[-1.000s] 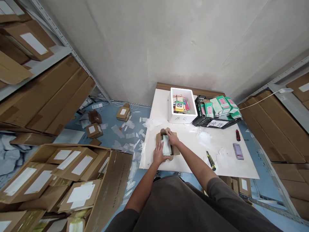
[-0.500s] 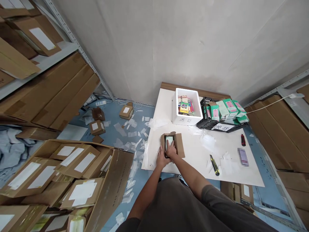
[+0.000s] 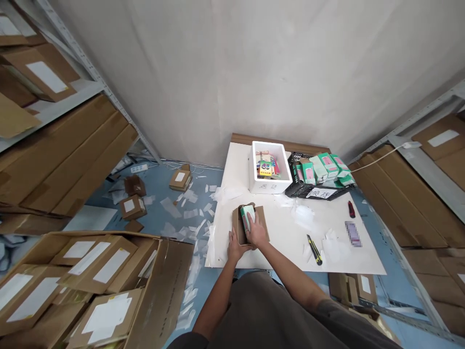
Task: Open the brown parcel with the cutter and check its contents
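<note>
A small open cardboard box stands near the front left of the white table, its flap folded out to the right. My right hand is closed on a green-and-white packet box, which is tilted and partly up out of the cardboard box. My left hand grips the near left corner of the cardboard box, fingers along its side. The lower part of the packet box is hidden by my right hand and the cardboard.
Behind stand a white foam box with colourful packs and a black crate of green-and-pink boxes. A yellow-black utility knife and a red tool lie to the right. At left, a large carton holds several parcels; paper scraps litter the floor.
The packet box has risen and tilted in the cardboard box, with my right hand now around it. My left hand stays at the cardboard box. The head view has shifted slightly.
</note>
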Demonstrator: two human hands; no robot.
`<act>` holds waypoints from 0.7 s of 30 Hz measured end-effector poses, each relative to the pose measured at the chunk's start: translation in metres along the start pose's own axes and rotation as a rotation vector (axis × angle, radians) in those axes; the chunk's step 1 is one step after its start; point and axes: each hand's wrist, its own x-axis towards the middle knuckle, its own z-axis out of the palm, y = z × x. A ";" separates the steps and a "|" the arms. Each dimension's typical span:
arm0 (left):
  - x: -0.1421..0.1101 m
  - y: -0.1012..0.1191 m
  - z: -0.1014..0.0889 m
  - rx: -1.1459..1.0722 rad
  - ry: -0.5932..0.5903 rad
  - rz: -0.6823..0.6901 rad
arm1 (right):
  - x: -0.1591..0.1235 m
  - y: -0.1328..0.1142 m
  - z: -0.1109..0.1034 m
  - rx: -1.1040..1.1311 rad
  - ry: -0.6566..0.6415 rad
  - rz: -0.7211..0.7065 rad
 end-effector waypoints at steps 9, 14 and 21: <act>-0.017 0.042 -0.037 0.374 0.166 0.015 | -0.038 0.116 -0.069 0.458 0.208 -0.056; -0.016 0.146 -0.016 -0.009 0.125 0.384 | -0.054 0.178 -0.081 0.896 0.293 -0.129; 0.027 0.230 0.063 -0.624 -0.429 0.352 | -0.049 0.229 -0.078 1.183 0.189 -0.194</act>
